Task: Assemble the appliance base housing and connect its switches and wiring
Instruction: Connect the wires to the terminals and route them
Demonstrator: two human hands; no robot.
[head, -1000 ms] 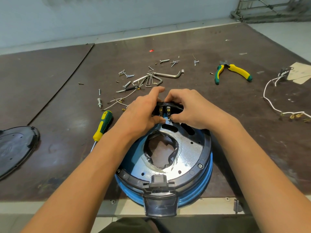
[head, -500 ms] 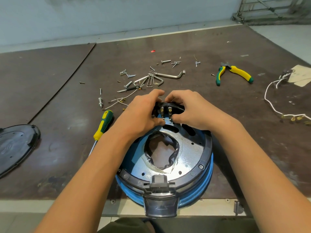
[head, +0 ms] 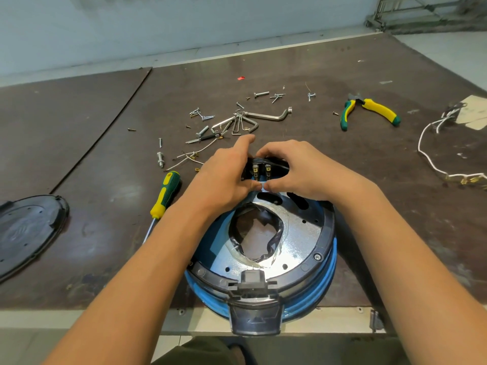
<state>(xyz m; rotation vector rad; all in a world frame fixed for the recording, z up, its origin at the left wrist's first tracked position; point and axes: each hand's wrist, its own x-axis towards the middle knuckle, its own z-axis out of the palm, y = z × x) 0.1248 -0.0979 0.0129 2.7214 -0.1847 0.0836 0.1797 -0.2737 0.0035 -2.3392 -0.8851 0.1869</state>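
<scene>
A round blue appliance base housing (head: 311,299) with a shiny metal plate (head: 297,241) and a black rim lies upside down at the table's front edge. At its far edge sits a black switch block (head: 261,168) with brass terminals. My left hand (head: 224,177) grips the block from the left, thumb below and fingers over the top. From the right my right hand (head: 300,169) grips the same block, its thumb meeting the left thumb under the terminals.
A yellow-green screwdriver (head: 164,196) lies left of the housing. Several screws and hex keys (head: 237,122) are scattered behind my hands. Pliers (head: 369,110) and white wiring (head: 432,159) lie to the right, a black base cover (head: 26,233) at the far left.
Both hands keep their hold on the switch block; my left index finger has stretched a little farther forward. The rest is unmoved.
</scene>
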